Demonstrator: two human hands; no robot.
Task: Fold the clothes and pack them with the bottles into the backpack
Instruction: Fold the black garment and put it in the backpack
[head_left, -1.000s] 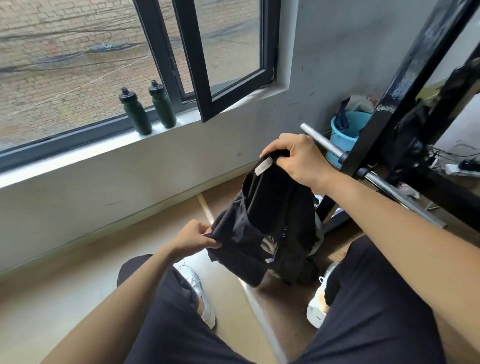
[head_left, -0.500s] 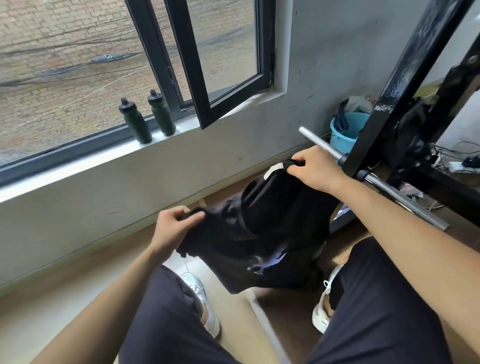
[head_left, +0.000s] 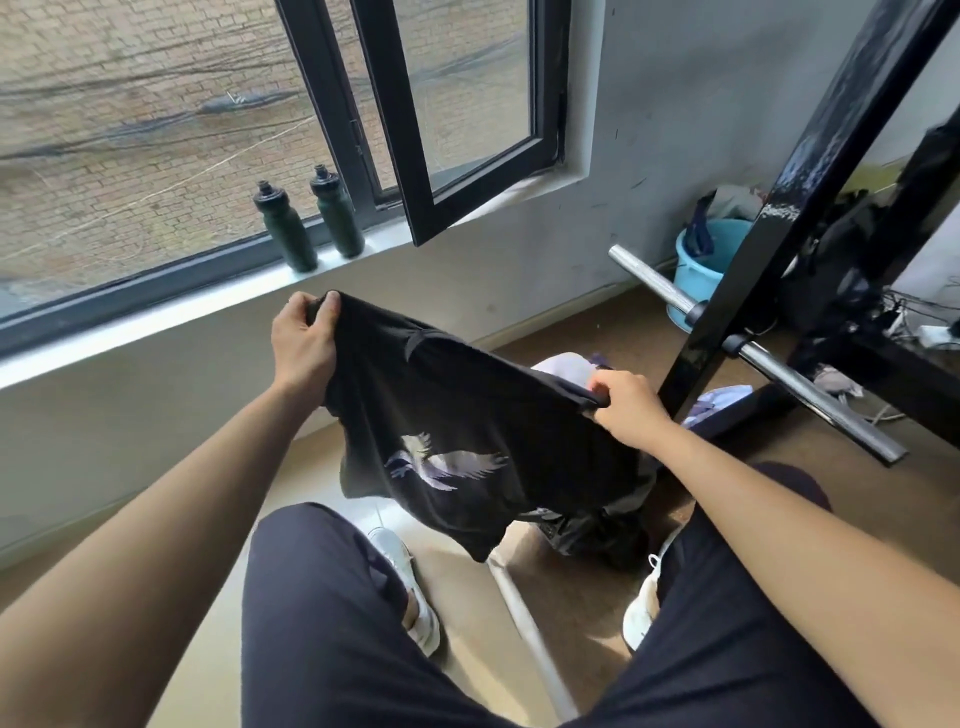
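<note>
A black T-shirt (head_left: 467, 415) with a pale bird print hangs spread between my hands above my knees. My left hand (head_left: 304, 338) pinches its upper left corner, raised near the windowsill. My right hand (head_left: 623, 410) grips the right edge, lower and closer to me. Two dark green bottles (head_left: 284, 227) (head_left: 336, 212) stand upright side by side on the windowsill. A dark bag-like bundle (head_left: 597, 530) lies on the floor under the shirt, mostly hidden. A pale garment (head_left: 563, 366) shows just beyond the shirt's top edge.
An open window sash (head_left: 415, 119) juts inward above the sill. A black metal frame (head_left: 769, 228) with a steel bar (head_left: 810, 395) stands at right. A blue bucket (head_left: 706, 260) sits in the corner. Cables and clutter lie at far right.
My left hand rose up and left, my right hand dropped lower, and the bunched shirt stretched out flat between them so that the bird print shows.
</note>
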